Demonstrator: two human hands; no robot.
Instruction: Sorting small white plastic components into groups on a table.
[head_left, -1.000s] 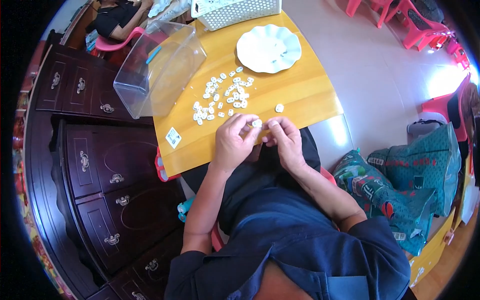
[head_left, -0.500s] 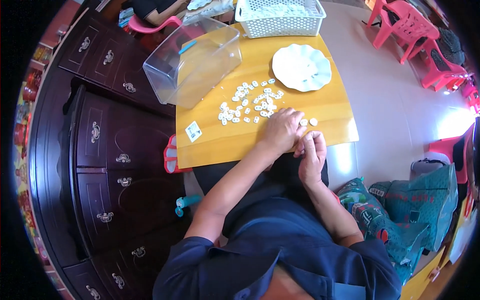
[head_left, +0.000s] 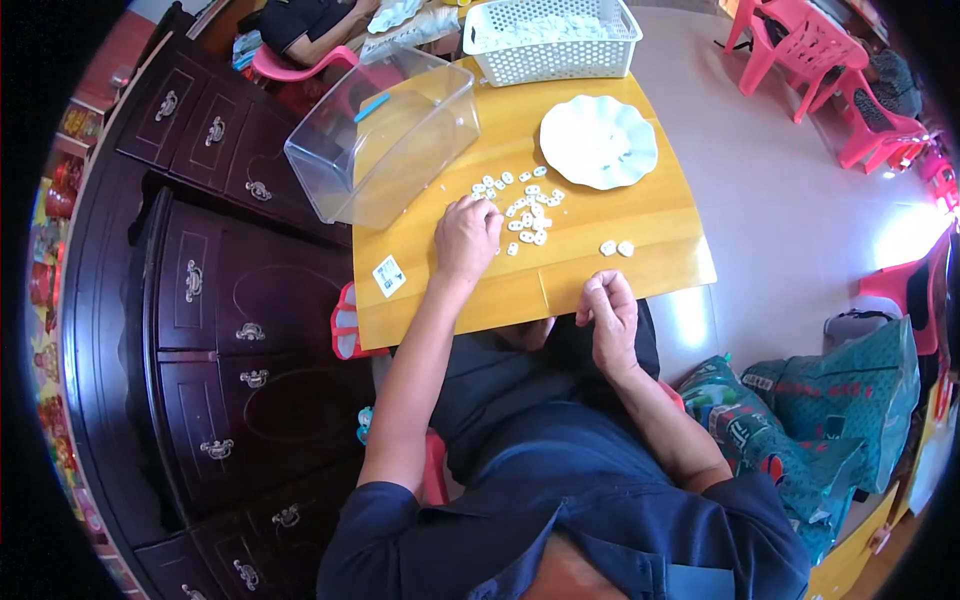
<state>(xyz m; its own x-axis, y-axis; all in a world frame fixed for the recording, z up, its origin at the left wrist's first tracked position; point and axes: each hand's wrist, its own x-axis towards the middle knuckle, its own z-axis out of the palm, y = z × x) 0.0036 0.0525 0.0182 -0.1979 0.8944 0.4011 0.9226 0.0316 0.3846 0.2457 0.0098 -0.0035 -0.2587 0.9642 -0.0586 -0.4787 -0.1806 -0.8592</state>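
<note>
Many small white oval pieces (head_left: 529,215), each with two dark holes, lie scattered on the yellow wooden table (head_left: 660,235). My left hand (head_left: 468,238) rests on the left side of this scatter, its fingers curled together and covering some pieces. What its fingertips touch is hidden. Just off the table's front edge is my right hand (head_left: 612,318), thumb and fingers pinched together; anything between them is too small to make out. Beyond it, a pair of the white pieces (head_left: 617,248) lies apart from the others. A white scalloped plate (head_left: 600,172) stands farther back, with something pale in it.
A clear plastic bin (head_left: 330,185) holding a blue tool (head_left: 372,107) stands at the table's left, a white perforated basket (head_left: 555,68) at the back. A printed card (head_left: 389,276) lies front left. Dark drawers (head_left: 270,290) flank the table; green bags (head_left: 830,400) sit right. Another person's arm (head_left: 325,42) shows behind.
My left hand has moved left, from beside the two separate pieces onto the left part of the scatter. My right hand has shifted slightly down and left, still pinched.
</note>
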